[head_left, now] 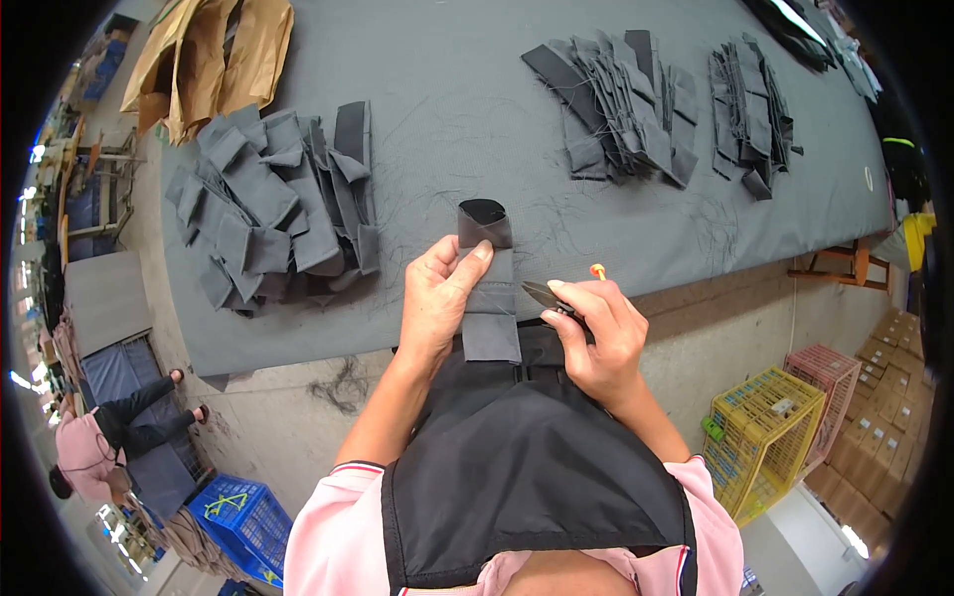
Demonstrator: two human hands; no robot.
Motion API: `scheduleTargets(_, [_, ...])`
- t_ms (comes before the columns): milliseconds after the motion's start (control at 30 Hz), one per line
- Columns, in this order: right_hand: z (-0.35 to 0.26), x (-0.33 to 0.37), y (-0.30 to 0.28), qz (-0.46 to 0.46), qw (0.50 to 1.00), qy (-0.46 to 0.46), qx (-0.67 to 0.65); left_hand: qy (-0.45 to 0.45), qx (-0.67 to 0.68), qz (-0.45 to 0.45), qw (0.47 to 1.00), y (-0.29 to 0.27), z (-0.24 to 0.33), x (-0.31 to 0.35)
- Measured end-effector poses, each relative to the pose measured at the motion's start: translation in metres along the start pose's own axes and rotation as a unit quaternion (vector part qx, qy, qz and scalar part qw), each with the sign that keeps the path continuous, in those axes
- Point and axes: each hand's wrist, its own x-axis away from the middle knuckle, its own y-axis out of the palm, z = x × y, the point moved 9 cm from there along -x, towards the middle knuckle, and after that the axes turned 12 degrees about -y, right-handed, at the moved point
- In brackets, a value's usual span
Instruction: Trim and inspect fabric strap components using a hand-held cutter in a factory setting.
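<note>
My left hand (433,301) pinches a dark grey fabric strip (491,338) between thumb and fingers, near its upper part. The strip's top end is folded over into a loop with a black inside, and its lower end hangs straight in front of my black apron (537,467). Close by on the right, my right hand (608,338) is closed around a pair of dark thread snips (543,295). Their blades point left at the strip's edge, apart from it by a small gap. An orange-yellow tip sticks up behind my right fingers.
A loose heap of grey fabric pieces (268,204) lies left on the grey-covered table (437,119), beside a brown paper bag (209,70). Two fabric stacks (626,109) (750,114) lie far right. Yellow crate (765,437) and blue crate (238,521) stand on the floor; another person sits left.
</note>
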Motion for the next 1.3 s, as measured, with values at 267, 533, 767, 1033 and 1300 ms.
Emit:
scheduleTargets(267, [-0.009, -0.007, 0.005, -0.040, 0.999, 0.009, -0.024, 0.016, -0.062, -0.012, 0.998, -0.010, -0.006, -0.006])
scheduleTargets(533, [-0.008, -0.001, 0.019, -0.085, 0.996, -0.012, -0.011, 0.014, -0.080, -0.026, 0.996, -0.005, -0.008, -0.006])
scheduleTargets(767, [-0.008, 0.001, 0.022, -0.091, 0.995, -0.020, -0.022, 0.018, -0.100, -0.020, 0.995, -0.006, -0.009, -0.006])
scheduleTargets(1033, [-0.010, -0.004, 0.023, -0.074, 0.996, -0.038, -0.025, 0.009, -0.091, -0.015, 0.996, -0.004, -0.010, -0.005])
scheduleTargets(1300, [-0.006, 0.002, -0.016, 0.055, 0.990, 0.036, -0.128, 0.032, 0.164, -0.179, 0.970, -0.003, 0.009, 0.011])
